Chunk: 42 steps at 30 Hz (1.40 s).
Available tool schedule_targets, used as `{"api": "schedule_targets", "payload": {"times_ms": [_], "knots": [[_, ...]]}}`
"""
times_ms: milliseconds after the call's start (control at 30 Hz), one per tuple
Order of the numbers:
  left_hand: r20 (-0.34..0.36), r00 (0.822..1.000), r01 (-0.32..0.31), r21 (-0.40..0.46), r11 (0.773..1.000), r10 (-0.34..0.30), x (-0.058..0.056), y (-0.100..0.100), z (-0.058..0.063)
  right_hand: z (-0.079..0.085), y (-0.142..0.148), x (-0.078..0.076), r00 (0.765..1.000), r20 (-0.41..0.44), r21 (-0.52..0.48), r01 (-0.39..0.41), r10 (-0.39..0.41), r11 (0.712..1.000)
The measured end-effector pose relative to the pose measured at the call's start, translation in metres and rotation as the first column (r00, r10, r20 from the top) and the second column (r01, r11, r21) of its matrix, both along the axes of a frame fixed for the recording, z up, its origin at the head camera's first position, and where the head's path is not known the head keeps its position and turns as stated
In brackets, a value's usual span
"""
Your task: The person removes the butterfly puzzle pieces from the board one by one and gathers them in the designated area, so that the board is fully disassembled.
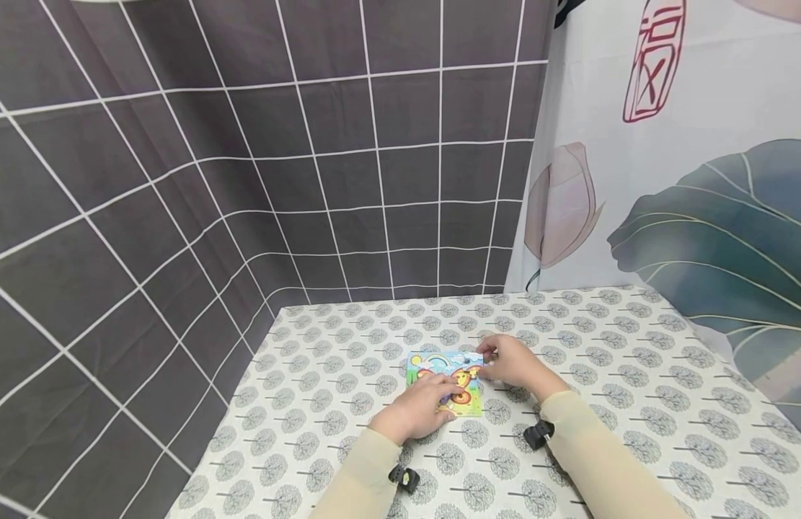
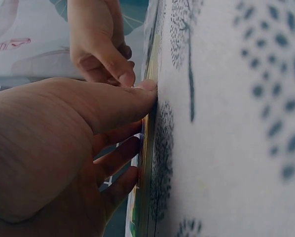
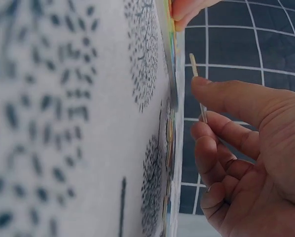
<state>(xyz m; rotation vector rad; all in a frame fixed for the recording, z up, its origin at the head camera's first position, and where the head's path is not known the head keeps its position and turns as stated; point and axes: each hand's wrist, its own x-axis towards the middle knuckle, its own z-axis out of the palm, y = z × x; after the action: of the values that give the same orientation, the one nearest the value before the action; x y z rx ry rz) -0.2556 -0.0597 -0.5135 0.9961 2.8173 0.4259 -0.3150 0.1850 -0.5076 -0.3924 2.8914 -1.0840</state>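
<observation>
A colourful picture puzzle board [image 1: 468, 409] lies flat on the patterned tablecloth, showing a rainbow, a sun and an orange cartoon animal. My left hand [image 1: 421, 407] rests across its lower left part, fingers spread over the picture. In the left wrist view the left thumb [image 2: 123, 101] is at the board's near edge, and the other fingertips touch its face. At the board's upper right side, my right hand [image 1: 512, 362] pinches a thin, flat puzzle piece [image 3: 195, 65] between thumb and fingers. The right wrist view shows this piece edge-on, raised off the board.
A white tablecloth [image 1: 348, 346] with grey tree prints covers the table. Behind it hangs a dark gridded curtain [image 1: 406, 180], and at the right a white cloth [image 1: 588, 94] with leaf prints. Each wrist wears a small black camera mount [image 1: 538, 435].
</observation>
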Motion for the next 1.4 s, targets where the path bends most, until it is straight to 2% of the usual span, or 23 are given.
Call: {"api": "schedule_targets", "payload": {"times_ms": [467, 733, 1033, 1200, 1400], "knots": [[0.019, 1.0, 0.009, 0.024, 1.0, -0.009, -0.001, -0.002, -0.004, -0.002, 0.033, 0.006, 1.0, 0.025, -0.084, 0.016, -0.014, 0.996], [0.038, 0.999, 0.011, 0.033, 0.999, -0.012, -0.002, -0.006, -0.006, 0.001, 0.053, 0.003, 0.996, 0.066, -0.084, 0.068, -0.063, 0.994], [0.048, 0.999, 0.023, 0.052, 0.998, -0.026, 0.001, -0.007, -0.002, 0.001, 0.065, 0.006, 0.997, 0.059, -0.091, 0.062, -0.057, 0.994], [0.046, 0.999, 0.019, 0.052, 0.998, -0.021, 0.001, -0.008, -0.004, 0.001, 0.076, 0.006, 0.998, 0.049, -0.093, 0.046, -0.042, 0.995], [0.036, 0.999, 0.028, 0.054, 0.998, -0.029, 0.0, -0.007, -0.007, -0.002, 0.089, 0.007, 0.995, 0.083, -0.112, 0.065, -0.055, 0.992]]}}
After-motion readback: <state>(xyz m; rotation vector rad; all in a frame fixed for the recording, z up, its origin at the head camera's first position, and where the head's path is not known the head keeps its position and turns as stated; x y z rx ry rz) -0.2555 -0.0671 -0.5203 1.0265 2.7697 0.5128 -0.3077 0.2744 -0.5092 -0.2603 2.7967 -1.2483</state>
